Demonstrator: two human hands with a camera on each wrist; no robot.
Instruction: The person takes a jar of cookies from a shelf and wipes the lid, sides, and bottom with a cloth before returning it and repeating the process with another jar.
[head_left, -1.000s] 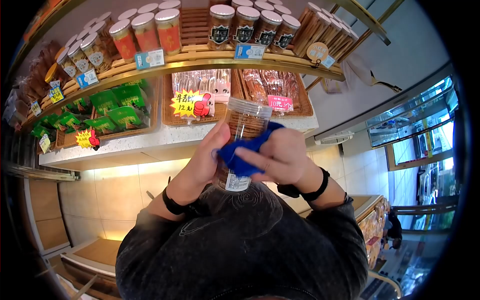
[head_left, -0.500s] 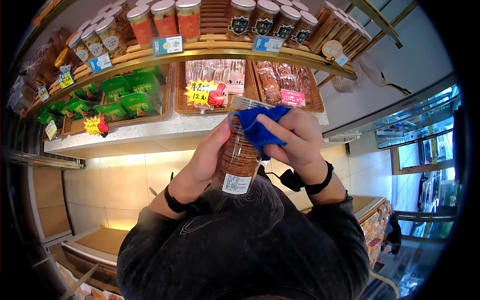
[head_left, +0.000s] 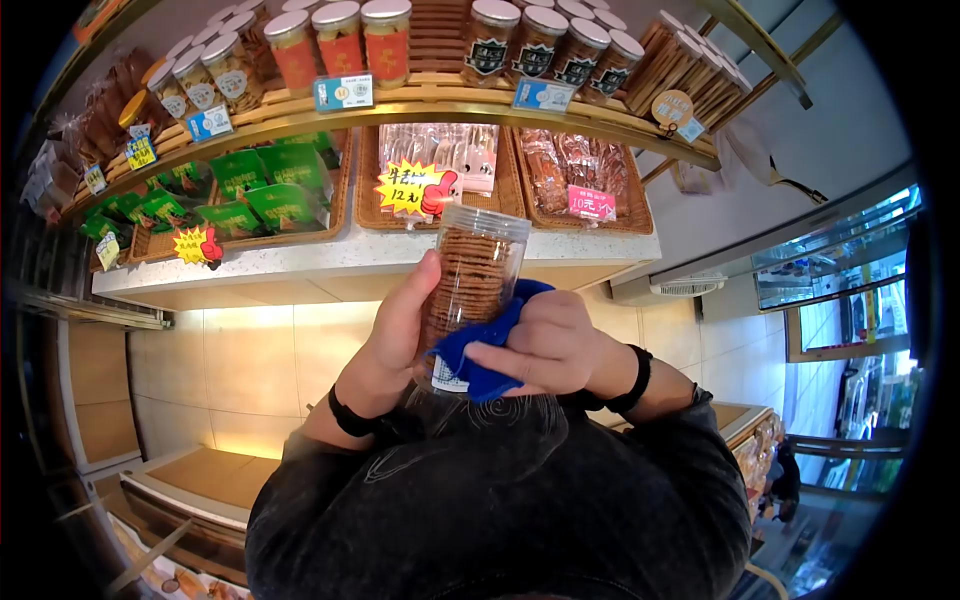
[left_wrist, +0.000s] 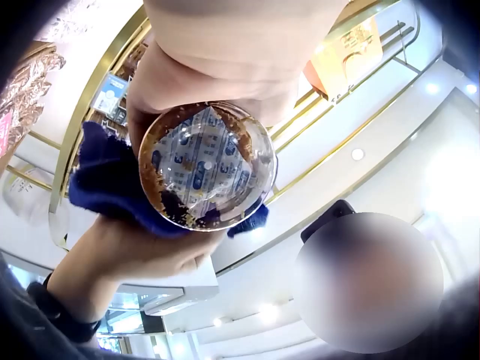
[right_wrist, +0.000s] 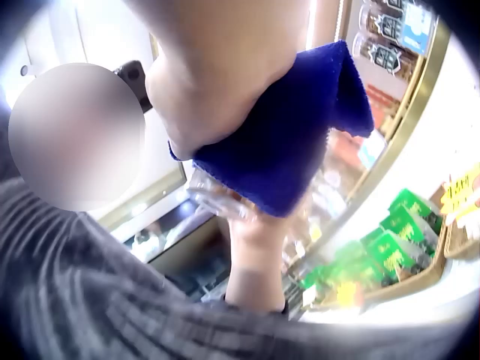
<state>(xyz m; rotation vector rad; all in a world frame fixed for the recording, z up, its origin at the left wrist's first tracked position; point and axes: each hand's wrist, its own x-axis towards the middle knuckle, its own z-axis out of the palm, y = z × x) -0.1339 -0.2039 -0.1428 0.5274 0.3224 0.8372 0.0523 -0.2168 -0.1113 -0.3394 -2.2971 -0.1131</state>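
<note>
A clear plastic jar (head_left: 478, 262) of stacked brown round biscuits is held in front of the chest, lid end up and tilted a little. My left hand (head_left: 397, 325) grips it from the left side. With my right hand (head_left: 550, 345) I hold a blue cloth (head_left: 487, 345) against the jar's lower right, partly covering its white label. In the left wrist view the jar's round base (left_wrist: 206, 166) faces the camera, with a printed packet inside. The right wrist view shows the cloth (right_wrist: 281, 135) hanging from the right hand, hiding most of the jar.
Ahead is a wooden shelf (head_left: 430, 115) with rows of lidded jars. Below it, a white counter (head_left: 330, 255) bears wicker baskets (head_left: 640, 215) of packaged snacks and green bags (head_left: 285, 200). Price cards hang along the edges. A glass case (head_left: 820, 270) stands to the right.
The cloth went up to the jar's top, uncovering the label, then came down with my right hand to the lower right side. My left hand keeps its grip on the jar.
</note>
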